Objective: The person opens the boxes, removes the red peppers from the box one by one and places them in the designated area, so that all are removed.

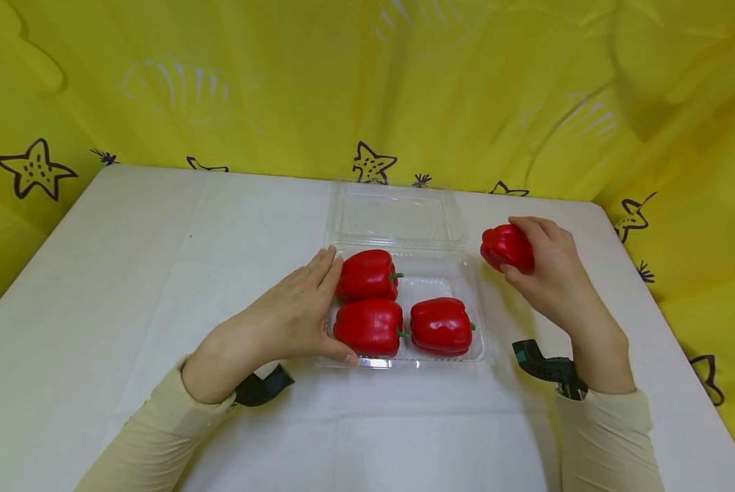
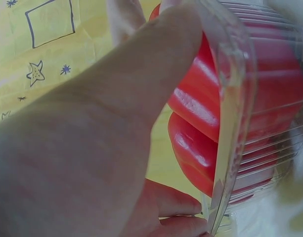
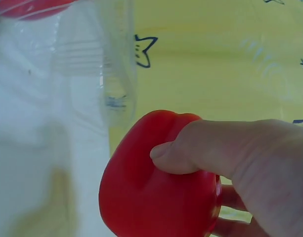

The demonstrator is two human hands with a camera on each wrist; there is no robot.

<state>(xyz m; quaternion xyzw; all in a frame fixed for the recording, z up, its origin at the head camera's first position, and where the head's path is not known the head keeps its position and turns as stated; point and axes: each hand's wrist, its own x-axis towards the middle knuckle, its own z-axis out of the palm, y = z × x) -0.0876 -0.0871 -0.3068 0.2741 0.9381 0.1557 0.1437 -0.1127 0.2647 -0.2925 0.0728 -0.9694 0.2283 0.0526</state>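
A clear plastic clamshell container (image 1: 432, 283) lies with its lid (image 1: 398, 215) folded back. Two red bell peppers (image 1: 367, 328) sit one behind the other in its left half, and a third red bell pepper (image 1: 441, 326) is at the front right. My left hand (image 1: 296, 307) rests along the container's left edge, fingers straight and thumb at the front rim. To the right of the container, my right hand (image 1: 555, 273) grips another red bell pepper (image 3: 151, 182) between thumb and fingers. In the right wrist view the thumb presses on the pepper's side.
A white-covered table (image 1: 128, 287) lies under everything. Behind and to the right hangs a yellow curtain (image 1: 281, 102) with starfish and fish drawings. A black wrist mount (image 1: 263, 386) is on the left wrist, and another black mount (image 1: 542, 365) is on the right.
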